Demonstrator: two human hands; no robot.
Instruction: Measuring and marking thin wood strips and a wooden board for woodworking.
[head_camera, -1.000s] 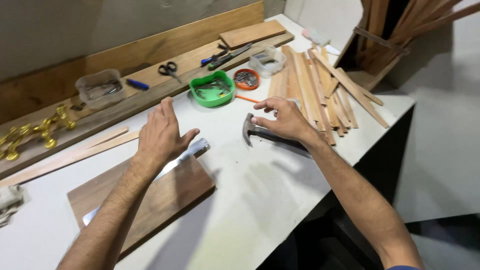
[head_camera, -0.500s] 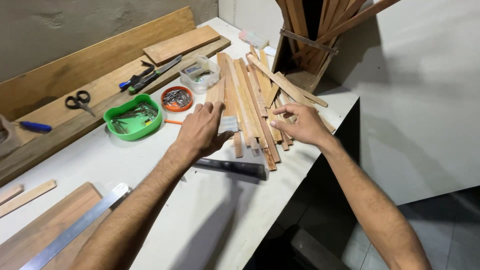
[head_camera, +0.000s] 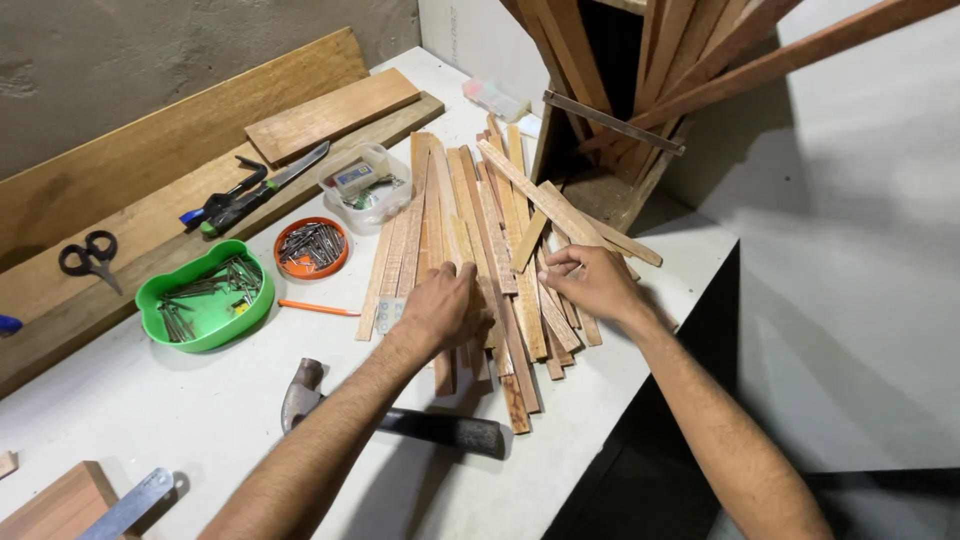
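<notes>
While nearest the camera, hammer (head_camera: 400, 415) lying untouched on counter (head_camera: 150, 400), beside ruler (head_camera: 130, 505). Further on, left hand (head_camera: 445, 308) pressed flat on slats (head_camera: 470, 250), fingers curled loosely, gripping nothing. Right hand (head_camera: 590, 280) pinching one slat in the pile. Sorting seemingly just begun: none lifted out yet. Beyond, nail trays (head_camera: 205, 300), scissors (head_camera: 90, 255).
</notes>
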